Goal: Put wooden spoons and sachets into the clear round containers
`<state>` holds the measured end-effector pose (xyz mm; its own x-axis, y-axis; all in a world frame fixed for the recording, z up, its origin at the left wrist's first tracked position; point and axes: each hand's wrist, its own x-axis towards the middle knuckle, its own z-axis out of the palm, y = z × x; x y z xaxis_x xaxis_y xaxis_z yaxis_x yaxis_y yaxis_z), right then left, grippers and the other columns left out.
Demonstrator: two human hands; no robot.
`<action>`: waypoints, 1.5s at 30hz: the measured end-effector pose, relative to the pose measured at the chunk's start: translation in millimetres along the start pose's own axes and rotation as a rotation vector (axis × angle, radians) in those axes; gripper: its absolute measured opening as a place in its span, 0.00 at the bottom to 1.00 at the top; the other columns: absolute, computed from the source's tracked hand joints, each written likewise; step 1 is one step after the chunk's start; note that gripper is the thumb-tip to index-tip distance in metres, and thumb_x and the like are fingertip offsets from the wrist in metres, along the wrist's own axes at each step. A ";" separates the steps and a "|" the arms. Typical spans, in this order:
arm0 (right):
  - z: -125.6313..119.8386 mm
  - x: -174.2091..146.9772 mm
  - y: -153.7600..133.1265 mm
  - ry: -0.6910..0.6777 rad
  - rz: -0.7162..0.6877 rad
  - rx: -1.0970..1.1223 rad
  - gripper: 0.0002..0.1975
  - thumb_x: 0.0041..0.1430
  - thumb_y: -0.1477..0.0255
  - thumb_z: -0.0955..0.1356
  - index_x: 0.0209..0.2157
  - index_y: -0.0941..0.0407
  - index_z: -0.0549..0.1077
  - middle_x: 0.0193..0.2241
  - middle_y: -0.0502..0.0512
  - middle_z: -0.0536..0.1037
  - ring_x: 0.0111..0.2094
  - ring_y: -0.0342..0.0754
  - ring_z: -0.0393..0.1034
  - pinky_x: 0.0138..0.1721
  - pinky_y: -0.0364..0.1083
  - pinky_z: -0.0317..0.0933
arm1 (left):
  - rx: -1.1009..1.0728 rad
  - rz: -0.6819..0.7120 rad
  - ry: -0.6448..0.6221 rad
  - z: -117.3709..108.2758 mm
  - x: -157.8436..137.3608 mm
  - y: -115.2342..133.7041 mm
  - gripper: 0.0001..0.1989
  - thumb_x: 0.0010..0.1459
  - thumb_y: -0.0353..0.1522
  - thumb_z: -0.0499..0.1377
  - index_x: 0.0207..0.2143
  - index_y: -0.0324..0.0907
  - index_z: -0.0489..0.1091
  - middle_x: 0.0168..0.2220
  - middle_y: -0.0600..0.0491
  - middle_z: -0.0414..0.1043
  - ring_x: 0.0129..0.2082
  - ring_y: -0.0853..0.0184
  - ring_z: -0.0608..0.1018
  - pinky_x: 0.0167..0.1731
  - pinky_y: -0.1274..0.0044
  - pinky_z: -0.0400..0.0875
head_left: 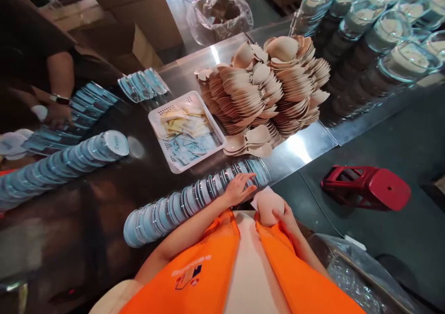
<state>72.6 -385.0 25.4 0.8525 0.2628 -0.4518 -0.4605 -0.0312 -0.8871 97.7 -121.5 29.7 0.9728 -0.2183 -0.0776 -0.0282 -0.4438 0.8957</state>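
Note:
My right hand (287,216) grips a smooth beige moulded cup (269,206), shaped like a bra cup, close to my orange vest. A pale sheet shows behind the cup's upper edge. My left hand (239,188), fingers spread, rests at the right end of a row of round clear plastic cases (177,208), which stand on edge along the table's near side. Just beyond that hand lie a few joined beige cups (257,135). Behind them rise tall nested stacks of beige cups (239,93). A white plastic basket (178,168) holds yellow and blue-white packets (189,149).
Another row of round cases (86,151) runs along the left. A co-worker's hand (59,115) touches cases there. Tall stacks of clear cases (368,31) stand at the back right. A red stool (375,188) is on the floor; a lined bin (220,15) stands beyond the table.

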 end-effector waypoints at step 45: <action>60.6 96.3 -74.5 -0.349 -0.370 -0.397 0.21 0.60 0.49 0.75 0.42 0.52 0.82 0.44 0.58 0.82 0.50 0.58 0.75 0.54 0.56 0.71 | 0.104 -0.961 0.799 -173.0 85.1 -117.2 0.05 0.57 0.32 0.66 0.33 0.38 0.76 0.43 0.38 0.82 0.53 0.44 0.81 0.54 0.59 0.72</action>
<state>174.0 -298.9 53.8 0.7759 0.6209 -0.1117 0.0316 -0.2151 -0.9761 223.6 62.3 -6.1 0.4768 0.8020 -0.3598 0.7862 -0.2060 0.5826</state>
